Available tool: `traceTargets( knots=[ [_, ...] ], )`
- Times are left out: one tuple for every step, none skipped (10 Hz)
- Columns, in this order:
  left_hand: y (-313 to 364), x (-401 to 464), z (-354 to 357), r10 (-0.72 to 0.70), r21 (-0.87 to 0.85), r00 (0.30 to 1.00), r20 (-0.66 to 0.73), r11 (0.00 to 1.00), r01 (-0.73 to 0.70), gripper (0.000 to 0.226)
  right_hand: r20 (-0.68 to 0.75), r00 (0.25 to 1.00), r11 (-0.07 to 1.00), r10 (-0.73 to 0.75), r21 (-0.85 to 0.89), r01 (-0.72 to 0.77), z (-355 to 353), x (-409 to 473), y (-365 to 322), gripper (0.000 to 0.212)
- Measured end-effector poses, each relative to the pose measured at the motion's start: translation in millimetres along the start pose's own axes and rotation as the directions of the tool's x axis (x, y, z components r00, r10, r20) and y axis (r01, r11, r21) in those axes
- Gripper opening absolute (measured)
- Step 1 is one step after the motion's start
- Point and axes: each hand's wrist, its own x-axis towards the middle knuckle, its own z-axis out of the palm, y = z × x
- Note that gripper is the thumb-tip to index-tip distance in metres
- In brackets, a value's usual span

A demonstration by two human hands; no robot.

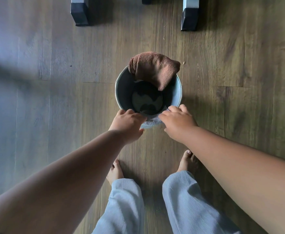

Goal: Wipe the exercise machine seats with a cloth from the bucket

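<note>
My forearms reach down past ribbed grey trousers (185, 200) to the metal bucket (178, 97) on the wood floor. Both hands, left (127, 123) and right (178, 122), pinch a pale terry cloth (151, 121) draped over the near rim (I judge I'm lifting it). A brown towel (155, 70) hangs opposite; next, a clean lift.

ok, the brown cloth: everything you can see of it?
The brown cloth looks like terry towelling, bunched and creased. It hangs over the far rim of the bucket, one pointed corner drooping inside, the rest bulging outward over the floor side. Only the rim visibly touches it. Both the left hand and the right hand are at the near rim, clear of it. Wet or dry: can't tell.
</note>
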Motion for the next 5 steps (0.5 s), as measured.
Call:
traceTargets(
  knots=[
    [-3.8,8.5,11.0,0.03,0.128,0.999,-0.033,0.991,-0.026,0.036,0.029,0.999,0.996,-0.035,-0.08,0.037,9.0,7.8,3.6,0.034],
    [-7.0,11.6,15.6,0.049,0.219,0.997,-0.055,0.975,-0.036,0.036,0.033,0.998,0.993,-0.048,-0.107,0.051,9.6,15.1,8.1,0.031],
    [-8.4,18.0,12.4,0.108,0.239,0.994,0.023,0.965,-0.11,0.037,0.124,0.991,0.985,-0.055,-0.153,0.074,3.4,29.3,11.8,0.026],
    [-9.8,23.2,6.0,0.143,0.247,0.986,0.085,0.956,-0.16,0.037,0.15,0.986,0.979,-0.071,-0.178,0.098,-2.0,34.9,13.0,0.022],
    [-10.2,23.1,-8.9,0.115,0.208,0.985,0.127,0.968,-0.14,0.038,0.091,0.992,0.986,-0.088,-0.136,0.1,-3.9,30.5,14.9,0.022]
  ],
)
